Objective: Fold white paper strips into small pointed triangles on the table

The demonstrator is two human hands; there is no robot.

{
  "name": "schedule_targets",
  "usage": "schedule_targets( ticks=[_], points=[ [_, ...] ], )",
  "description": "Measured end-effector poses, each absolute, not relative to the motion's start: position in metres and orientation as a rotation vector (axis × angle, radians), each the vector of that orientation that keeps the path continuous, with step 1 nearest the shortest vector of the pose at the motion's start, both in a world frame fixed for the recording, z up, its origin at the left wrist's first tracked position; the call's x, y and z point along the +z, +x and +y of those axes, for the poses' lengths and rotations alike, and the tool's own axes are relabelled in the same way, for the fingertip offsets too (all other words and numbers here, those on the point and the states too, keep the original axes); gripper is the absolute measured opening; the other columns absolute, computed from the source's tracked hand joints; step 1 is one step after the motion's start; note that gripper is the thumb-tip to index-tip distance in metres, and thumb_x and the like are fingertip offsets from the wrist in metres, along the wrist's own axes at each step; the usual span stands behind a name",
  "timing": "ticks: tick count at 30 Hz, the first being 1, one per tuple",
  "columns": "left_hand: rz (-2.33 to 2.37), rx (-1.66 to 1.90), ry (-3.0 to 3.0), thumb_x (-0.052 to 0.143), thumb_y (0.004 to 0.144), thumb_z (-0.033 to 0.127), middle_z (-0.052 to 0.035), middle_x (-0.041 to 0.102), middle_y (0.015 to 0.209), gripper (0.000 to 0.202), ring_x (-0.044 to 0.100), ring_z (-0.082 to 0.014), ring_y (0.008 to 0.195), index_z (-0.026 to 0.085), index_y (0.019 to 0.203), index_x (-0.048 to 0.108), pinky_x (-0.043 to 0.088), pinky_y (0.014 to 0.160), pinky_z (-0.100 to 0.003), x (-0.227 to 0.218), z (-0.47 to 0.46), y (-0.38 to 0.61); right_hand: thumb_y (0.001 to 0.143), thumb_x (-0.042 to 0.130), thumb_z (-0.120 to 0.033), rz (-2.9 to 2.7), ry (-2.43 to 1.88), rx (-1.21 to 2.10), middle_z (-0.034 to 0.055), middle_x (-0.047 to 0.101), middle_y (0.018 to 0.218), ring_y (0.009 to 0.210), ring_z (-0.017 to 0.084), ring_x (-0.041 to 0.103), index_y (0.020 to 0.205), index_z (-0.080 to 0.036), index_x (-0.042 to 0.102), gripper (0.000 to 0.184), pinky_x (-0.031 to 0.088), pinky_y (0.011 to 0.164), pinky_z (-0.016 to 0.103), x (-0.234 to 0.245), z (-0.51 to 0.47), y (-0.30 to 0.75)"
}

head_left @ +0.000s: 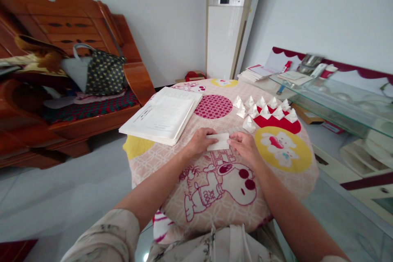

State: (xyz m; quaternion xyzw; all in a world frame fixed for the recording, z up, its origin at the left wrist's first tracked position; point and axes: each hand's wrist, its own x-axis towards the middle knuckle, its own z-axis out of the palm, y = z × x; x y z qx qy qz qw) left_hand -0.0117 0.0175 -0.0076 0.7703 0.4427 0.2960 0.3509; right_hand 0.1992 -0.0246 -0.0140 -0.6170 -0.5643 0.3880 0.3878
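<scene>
Between my two hands lies a small strip of folded white paper [218, 142], low over the patterned tablecloth [172, 180]. My left hand [201, 141] pinches its left end, with the thumb on top. At the right end, the fingers of my right hand [244, 145] close on the paper's edge. Just beyond my right hand stand several small folded paper pyramids [265, 110], set in rough rows, with one paper pyramid [249, 124] nearer to me. A thick stack of printed white paper sheets [162, 114] rests on the table to the left of my hands.
A glass-topped cabinet [344, 98] stands close on the right, with papers [256, 72] and a metal pot [311, 61] on top. On the left is a carved wooden sofa [67, 12] holding a dotted bag [106, 73]. Behind the table rises a tall white air conditioner [225, 37].
</scene>
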Motion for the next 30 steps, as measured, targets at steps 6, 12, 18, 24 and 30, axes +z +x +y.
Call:
schedule_targets(
  ticks=[6, 12, 18, 24, 30],
  points=[
    [0.97, 0.929, 1.606, 0.072, 0.071, 0.037, 0.0018, 0.061, 0.07, 0.026, 0.053, -0.0107, 0.062, 0.013, 0.077, 0.066, 0.039, 0.057, -0.022, -0.007, 0.016, -0.014, 0.073, 0.068, -0.044, -1.331, -1.358, 1.163, -0.0046, 0.054, 0.048, 0.039, 0.01, 0.044, 0.076, -0.017, 0.064, 0.028, 0.034, 0.04, 0.022, -0.008, -0.03, 0.197],
    [0.876, 0.9, 1.76, 0.073, 0.075, 0.042, -0.0015, 0.065, 0.076, 0.03, 0.055, -0.0122, 0.067, 0.013, 0.083, 0.069, 0.041, 0.059, -0.022, -0.008, 0.014, -0.01, 0.073, 0.068, -0.042, -1.411, -1.277, 1.071, -0.0057, 0.049, 0.043, 0.038, 0.01, 0.04, 0.068, -0.018, 0.063, 0.025, 0.032, 0.041, 0.023, -0.005, -0.034, 0.195],
    [0.916, 1.031, 1.844, 0.067, 0.084, 0.045, -0.0016, 0.066, 0.074, 0.031, 0.054, -0.0117, 0.066, 0.014, 0.081, 0.069, 0.041, 0.061, -0.023, 0.006, 0.007, -0.005, 0.076, 0.065, -0.04, -1.515, -1.275, 0.97, -0.0051, 0.049, 0.045, 0.041, 0.01, 0.04, 0.067, -0.02, 0.063, 0.022, 0.031, 0.043, 0.025, -0.002, -0.036, 0.193],
    [0.955, 1.057, 1.962, 0.065, 0.083, 0.039, -0.0025, 0.068, 0.076, 0.023, 0.055, -0.0136, 0.071, 0.017, 0.079, 0.07, 0.042, 0.068, -0.026, 0.017, 0.0, -0.002, 0.078, 0.063, -0.037, -1.617, -1.251, 0.858, -0.0047, 0.048, 0.048, 0.044, 0.011, 0.04, 0.064, -0.021, 0.061, 0.021, 0.031, 0.046, 0.026, 0.0, -0.037, 0.19],
    [0.929, 1.158, 1.873, 0.066, 0.084, 0.039, -0.0012, 0.065, 0.071, 0.024, 0.053, -0.012, 0.066, 0.016, 0.077, 0.069, 0.04, 0.064, -0.024, 0.018, -0.004, 0.001, 0.079, 0.065, -0.041, -1.567, -1.214, 0.836, -0.0014, 0.056, 0.057, 0.054, 0.014, 0.048, 0.069, -0.02, 0.063, 0.023, 0.038, 0.053, 0.027, 0.004, -0.04, 0.188]
  ],
)
